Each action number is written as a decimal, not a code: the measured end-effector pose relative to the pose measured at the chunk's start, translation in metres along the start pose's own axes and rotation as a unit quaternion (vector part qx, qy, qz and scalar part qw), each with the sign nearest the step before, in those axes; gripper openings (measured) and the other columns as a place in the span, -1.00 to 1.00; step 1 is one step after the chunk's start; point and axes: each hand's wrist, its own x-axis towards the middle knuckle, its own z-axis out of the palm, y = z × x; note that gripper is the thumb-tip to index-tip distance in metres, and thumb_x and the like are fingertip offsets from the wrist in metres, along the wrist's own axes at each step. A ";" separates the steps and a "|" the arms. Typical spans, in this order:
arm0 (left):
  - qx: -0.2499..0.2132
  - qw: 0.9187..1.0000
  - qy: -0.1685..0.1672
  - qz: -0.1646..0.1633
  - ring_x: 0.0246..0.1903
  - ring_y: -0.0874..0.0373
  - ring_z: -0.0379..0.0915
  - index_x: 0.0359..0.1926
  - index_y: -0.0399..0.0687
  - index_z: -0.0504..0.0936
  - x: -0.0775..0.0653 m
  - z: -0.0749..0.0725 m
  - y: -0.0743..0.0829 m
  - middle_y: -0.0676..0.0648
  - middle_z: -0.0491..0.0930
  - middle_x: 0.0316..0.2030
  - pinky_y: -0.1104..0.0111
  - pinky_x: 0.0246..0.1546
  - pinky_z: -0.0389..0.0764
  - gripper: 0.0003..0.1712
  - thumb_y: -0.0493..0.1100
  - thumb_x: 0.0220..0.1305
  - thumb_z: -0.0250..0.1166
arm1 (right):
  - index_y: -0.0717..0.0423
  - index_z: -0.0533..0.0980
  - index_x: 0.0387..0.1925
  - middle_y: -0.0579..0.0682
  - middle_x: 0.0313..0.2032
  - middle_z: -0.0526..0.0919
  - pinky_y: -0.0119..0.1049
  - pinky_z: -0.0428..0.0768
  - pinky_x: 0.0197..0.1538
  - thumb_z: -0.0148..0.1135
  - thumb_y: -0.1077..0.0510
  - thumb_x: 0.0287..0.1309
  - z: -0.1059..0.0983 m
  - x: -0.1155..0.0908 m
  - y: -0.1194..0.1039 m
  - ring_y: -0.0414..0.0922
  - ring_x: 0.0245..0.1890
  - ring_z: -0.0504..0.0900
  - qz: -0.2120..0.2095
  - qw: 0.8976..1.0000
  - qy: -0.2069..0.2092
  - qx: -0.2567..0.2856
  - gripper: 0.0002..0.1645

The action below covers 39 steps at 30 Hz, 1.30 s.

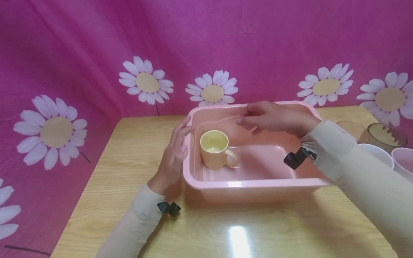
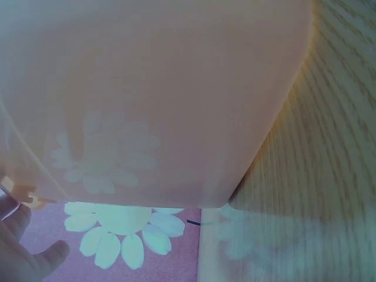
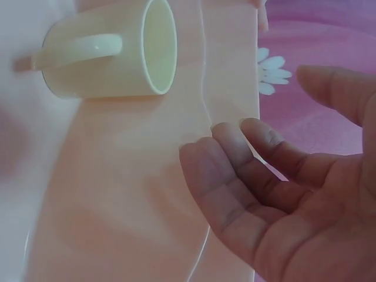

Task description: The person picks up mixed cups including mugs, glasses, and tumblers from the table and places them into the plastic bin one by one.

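A pale yellow mug (image 1: pixel 214 157) stands upright at the left end of a pink plastic basin (image 1: pixel 258 184), its handle pointing right. My left hand (image 1: pixel 172 154) rests against the basin's left rim, fingers extended along it. In the left wrist view, the fingers (image 2: pixel 17 226) show beside the basin's outer wall (image 2: pixel 147 106). Over the back part of the basin hovers my right hand (image 1: pixel 271 116), to the right of the mug and apart from it. The right wrist view shows its fingers loosely bent with nothing held, and the mug (image 3: pixel 111 53) lies beyond the fingertips.
Right of the basin, partly behind my right sleeve, stand a white cup (image 1: pixel 377 154), a pink cup (image 1: pixel 403 157) and a brownish clear glass (image 1: pixel 387 135). The wooden table (image 1: pixel 129 150) meets a magenta cloth (image 1: pixel 267 46) with daisies at the back and left.
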 end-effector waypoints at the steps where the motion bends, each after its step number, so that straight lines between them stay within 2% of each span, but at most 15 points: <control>1: 0.000 1.000 0.000 -0.001 0.44 0.08 -0.06 0.32 -0.07 0.26 0.000 0.000 0.000 0.01 -0.01 0.47 -0.07 0.23 0.33 -0.37 0.08 0.34 -0.29 | 0.18 0.45 0.06 0.12 -0.05 0.56 -0.05 0.56 0.08 0.18 -0.21 0.22 0.000 -0.001 0.001 0.00 -0.07 0.62 -0.006 1.000 0.002 0.003 -0.39; 5: -0.001 1.000 -0.001 -0.004 0.44 0.09 -0.07 0.32 -0.06 0.26 0.000 0.001 0.001 0.03 -0.02 0.47 -0.07 0.22 0.34 -0.38 0.07 0.34 -0.29 | 0.18 0.46 0.00 0.10 -0.12 0.56 -0.08 0.58 0.05 0.18 -0.18 0.24 0.000 -0.006 0.002 -0.03 -0.08 0.62 -0.012 1.000 0.011 0.002 -0.45; 10: 0.004 1.000 0.002 -0.003 0.43 0.09 -0.05 0.31 -0.05 0.26 0.000 0.000 0.002 0.03 -0.01 0.47 -0.06 0.24 0.32 -0.40 0.05 0.33 -0.27 | 0.20 0.48 0.00 0.12 -0.13 0.56 -0.12 0.61 0.01 0.18 -0.09 0.27 -0.001 -0.014 0.002 -0.04 -0.10 0.61 -0.031 0.999 0.041 0.012 -0.53; 12: 0.006 1.000 0.003 -0.001 0.43 0.09 -0.04 0.31 -0.05 0.27 0.000 -0.001 0.002 0.02 0.00 0.47 -0.06 0.25 0.31 -0.40 0.06 0.34 -0.27 | 0.18 0.49 0.00 0.10 -0.13 0.57 -0.13 0.62 0.00 0.18 -0.12 0.26 -0.002 -0.016 0.002 -0.05 -0.12 0.63 -0.031 0.998 0.053 0.012 -0.51; 19: 0.009 1.000 0.005 0.000 0.43 0.08 -0.03 0.30 -0.08 0.28 -0.001 -0.001 0.004 -0.01 0.02 0.46 -0.05 0.24 0.33 -0.38 0.09 0.35 -0.29 | 0.27 0.46 0.02 0.18 -0.09 0.59 -0.18 0.63 -0.03 0.13 -0.01 0.33 -0.007 -0.027 0.008 -0.03 -0.09 0.60 -0.046 0.993 0.086 0.068 -0.56; 24: 0.009 1.000 0.006 0.000 0.43 0.07 -0.03 0.30 -0.08 0.27 0.000 0.000 0.004 -0.01 0.02 0.46 -0.06 0.22 0.35 -0.39 0.08 0.34 -0.28 | 0.31 0.44 0.01 0.20 -0.10 0.57 -0.22 0.65 -0.07 0.12 0.01 0.33 -0.011 -0.034 0.010 -0.05 -0.15 0.63 -0.052 0.988 0.113 0.088 -0.56; 29: 0.012 1.000 0.011 0.001 0.43 0.08 -0.02 0.29 -0.09 0.27 0.000 0.000 0.004 -0.01 0.03 0.46 -0.03 0.20 0.38 -0.38 0.10 0.35 -0.28 | 0.30 0.44 0.03 0.22 -0.08 0.54 -0.23 0.65 -0.07 0.13 -0.03 0.32 -0.014 -0.040 0.005 -0.03 -0.16 0.63 -0.058 0.985 0.132 0.092 -0.52; 35: 0.018 1.000 0.008 0.003 0.43 0.08 -0.03 0.30 -0.08 0.27 0.001 0.001 0.003 -0.01 0.02 0.46 -0.02 0.20 0.39 -0.38 0.08 0.34 -0.28 | 0.30 0.41 0.06 0.13 -0.12 0.58 -0.29 0.65 -0.10 0.16 -0.06 0.29 -0.019 -0.048 0.005 -0.04 -0.16 0.64 -0.070 0.978 0.167 0.107 -0.47; 39: 0.016 1.000 0.010 0.005 0.43 0.09 -0.03 0.31 -0.09 0.27 0.001 0.001 0.002 0.00 0.02 0.46 -0.02 0.20 0.39 -0.37 0.10 0.36 -0.29 | 0.26 0.38 0.10 0.13 -0.07 0.57 -0.34 0.64 -0.09 0.14 -0.10 0.29 -0.023 -0.053 0.009 -0.04 -0.11 0.62 -0.061 0.979 0.168 0.099 -0.43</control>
